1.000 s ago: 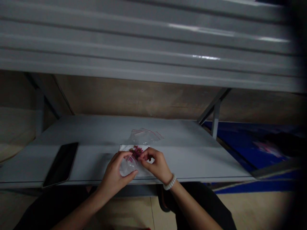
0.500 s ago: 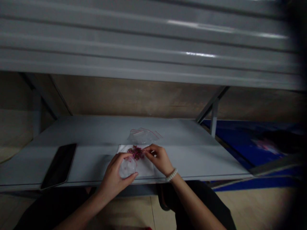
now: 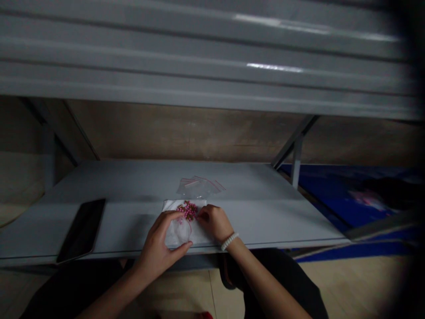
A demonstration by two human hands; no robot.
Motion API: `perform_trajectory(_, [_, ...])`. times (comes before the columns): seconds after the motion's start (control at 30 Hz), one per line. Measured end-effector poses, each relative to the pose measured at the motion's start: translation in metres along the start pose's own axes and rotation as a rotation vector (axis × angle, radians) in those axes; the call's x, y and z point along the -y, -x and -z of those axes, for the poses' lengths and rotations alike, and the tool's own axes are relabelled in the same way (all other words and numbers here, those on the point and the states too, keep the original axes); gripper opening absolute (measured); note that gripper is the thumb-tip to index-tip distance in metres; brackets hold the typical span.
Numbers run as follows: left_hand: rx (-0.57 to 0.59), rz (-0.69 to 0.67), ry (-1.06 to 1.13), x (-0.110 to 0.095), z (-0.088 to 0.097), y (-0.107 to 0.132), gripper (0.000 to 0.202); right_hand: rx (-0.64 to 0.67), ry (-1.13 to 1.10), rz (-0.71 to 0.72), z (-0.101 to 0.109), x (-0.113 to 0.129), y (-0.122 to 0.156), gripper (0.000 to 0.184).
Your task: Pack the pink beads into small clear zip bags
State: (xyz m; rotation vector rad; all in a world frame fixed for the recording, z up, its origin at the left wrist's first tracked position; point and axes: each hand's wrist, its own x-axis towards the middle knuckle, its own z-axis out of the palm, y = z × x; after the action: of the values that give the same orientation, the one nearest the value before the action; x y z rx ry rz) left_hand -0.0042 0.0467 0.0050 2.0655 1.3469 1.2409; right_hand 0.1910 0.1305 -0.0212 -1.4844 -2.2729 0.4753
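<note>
**Fig.** Head view, dim light; listed near to far.

(a) Left hand (image 3: 161, 243), nearest the surface (image 3: 265, 212) front edge. Grip pinching the small clear bag (image 3: 180, 230): thumb under, fingers arched over. The bag now lies low on the white sheet (image 3: 168, 205); 1 s ago it was held slightly higher. Fingers hide part of the mouth, so how far open cannot be told.

(b) Right hand (image 3: 213, 221), pale bracelet (image 3: 229, 241) at wrist. Change: 1 s ago its fingertips met the left hand's at the bag mouth; 0.5 s ago they had moved to the beads (image 3: 188, 209); now they are curled tight against the pile's right side. Grip: fingers drawn together, but whether a bead is pinched cannot be told (too small, too dark).

(c) Judged meaning: right hand is at the pick-up end of a pile-to-bag path, approx. one bead's trip from the bag, which sits just beside the pile on the near-left.

(d) Beads: pink/red heap on the sheet's far half, touching neither hand's palm.

(e) In the way: only the left fingers arching over the bag mouth.

(f) Beyond: spare zip bags (image 3: 199, 187), red-edged, just behind the sheet; dark phone (image 3: 82, 229) flat, well apart to the left.

(g) Far: slanted brace (image 3: 294, 142) at right rear; upper shelf (image 3: 199, 79) overhead, shading everything.
</note>
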Motion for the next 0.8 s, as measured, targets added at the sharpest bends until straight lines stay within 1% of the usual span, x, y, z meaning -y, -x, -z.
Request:
perform_trajectory(0.2, [0.005, -0.027, -0.012, -0.002, 0.001, -0.001, 0.052, -0.020, 0.018, -0.018, 0.000, 0.003, 0.000, 0.009])
perform_trajectory(0.3, [0.004, -0.030, -0.014, -0.002, 0.001, -0.001, 0.052, -0.063, -0.044, 0.002, 0.004, 0.005, 0.001, 0.010])
perform_trajectory(0.4, [0.004, -0.024, -0.013, -0.001, 0.001, 0.000, 0.054, -0.150, -0.208, 0.051, 0.011, 0.013, 0.005, 0.008])
perform_trajectory(0.53, [0.003, -0.015, -0.011, 0.000, -0.002, 0.001, 0.055, -0.243, -0.534, 0.121, 0.027, 0.033, 0.015, 0.006])
perform_trajectory(0.6, [0.003, -0.014, -0.009, 0.000, -0.003, 0.001, 0.056, -0.248, -0.633, 0.184, 0.034, 0.044, 0.020, 0.007])
perform_trajectory(0.67, [0.007, -0.012, -0.004, 0.001, -0.005, 0.001, 0.056, -0.228, -0.662, 0.251, 0.038, 0.053, 0.024, 0.007])
perform_trajectory(0.8, [0.009, -0.018, 0.003, 0.003, -0.007, 0.002, 0.056, -0.159, -0.671, 0.346, 0.036, 0.060, 0.027, 0.009])
